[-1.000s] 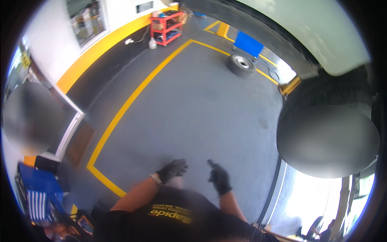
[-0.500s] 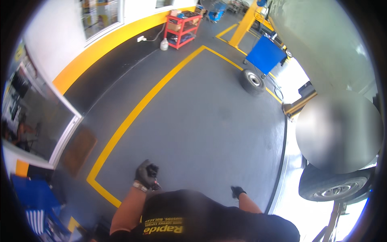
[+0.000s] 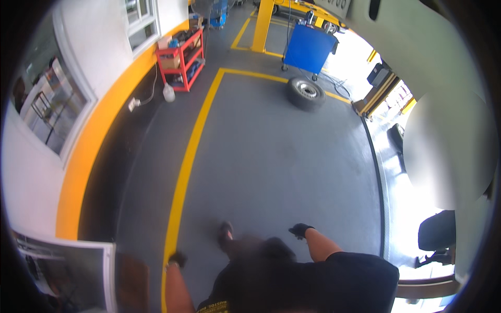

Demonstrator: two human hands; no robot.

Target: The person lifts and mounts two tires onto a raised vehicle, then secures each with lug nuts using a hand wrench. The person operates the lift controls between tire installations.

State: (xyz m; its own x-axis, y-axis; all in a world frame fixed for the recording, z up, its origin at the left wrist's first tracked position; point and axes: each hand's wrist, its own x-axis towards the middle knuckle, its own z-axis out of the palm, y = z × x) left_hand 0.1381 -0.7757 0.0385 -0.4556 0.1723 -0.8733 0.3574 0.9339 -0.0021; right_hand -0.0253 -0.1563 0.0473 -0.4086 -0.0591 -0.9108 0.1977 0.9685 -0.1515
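Observation:
My left hand, in a dark glove, hangs low beside the yellow floor line. Motion smears its fingers, and whether it holds anything does not show. My right hand, gloved in black, is out in front of me over the grey floor. Its fingers are loosely bent and apart, with nothing visible in them. Neither hand touches any object that I can see. Ahead, a wheel with its tyre lies on its side near a blue wheeled cart.
A red tool trolley stands by the left wall, a white jug at its foot. Beyond is a yellow lift post. A pale vehicle body overhangs the right side. My shoe shows on the floor.
The view has turned right and moved forward; trolley, wheel and cart now appear further left. My left hand has swung down and back. My right hand reaches further forward, and a shoe has come into view.

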